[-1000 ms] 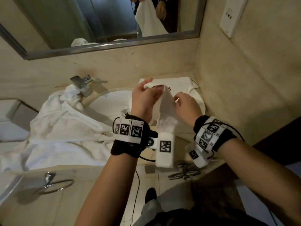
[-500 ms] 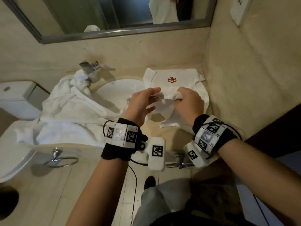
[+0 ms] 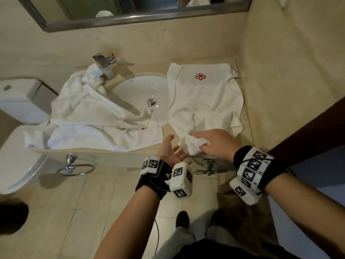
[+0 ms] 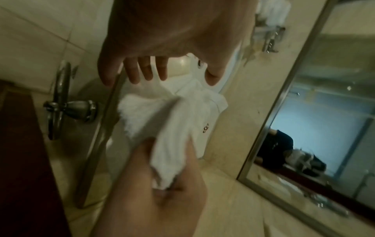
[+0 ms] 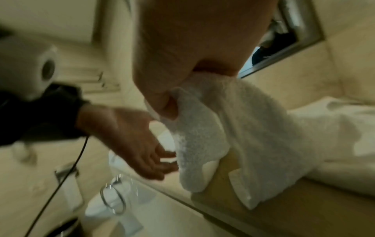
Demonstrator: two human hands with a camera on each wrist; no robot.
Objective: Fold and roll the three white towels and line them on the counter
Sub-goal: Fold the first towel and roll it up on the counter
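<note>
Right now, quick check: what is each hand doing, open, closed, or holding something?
Left hand: open, palm up, fingers spread, holding nothing.
Right hand: grips a bunched corner of the small white towel.

right hand (image 5: 182, 67) at top, close to the lens, pinching a bunched white towel (image 5: 202, 128) between thumb and fingers. towel hanging down past the counter (image 5: 233, 208) edge, the rest trailing right across the top. left hand (image 5: 129, 141) low at left, palm up, fingers loosely spread, tips just beside the hanging fold; contact unclear through blur. black wrist strap (image 5: 40, 115) with a cable (image 5: 61, 184) dropping from it. chrome ring (image 5: 112, 198) below the counter front. mirror (image 5: 284, 40) corner upper right.
</note>
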